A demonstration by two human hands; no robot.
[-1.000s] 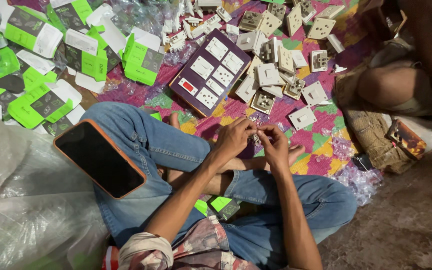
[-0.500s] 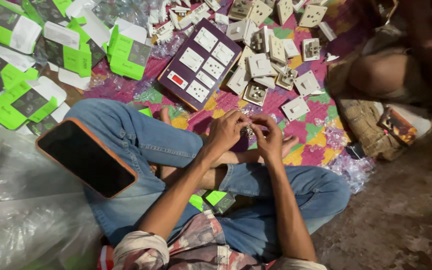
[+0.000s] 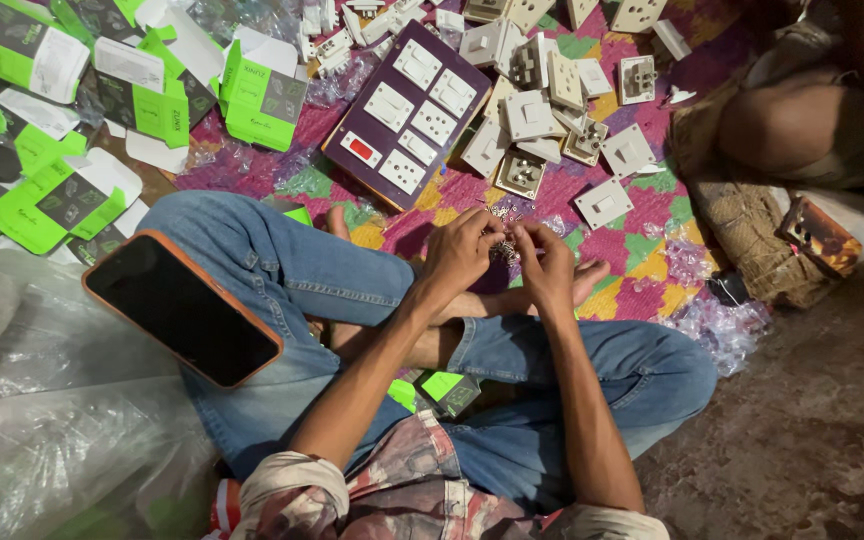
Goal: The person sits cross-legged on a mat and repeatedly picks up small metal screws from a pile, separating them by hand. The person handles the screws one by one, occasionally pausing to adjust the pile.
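I sit cross-legged in blue jeans on a colourful mat. My left hand and my right hand meet in front of my shins, fingers pinched together around a small cluster of tiny metal parts. More small metal bits lie on the mat just beyond my fingers. A dark purple switch board with several white switches and one red one lies flat beyond my hands. A pile of loose white switches and sockets spreads to its right.
A phone in an orange case rests on my left thigh. Green and white boxes crowd the upper left. Clear plastic bags fill the lower left. Another person's bent leg is at upper right, with bare ground at right.
The view has shifted slightly and come closer. My two hands stay joined over the small metal parts, with only small finger movements.
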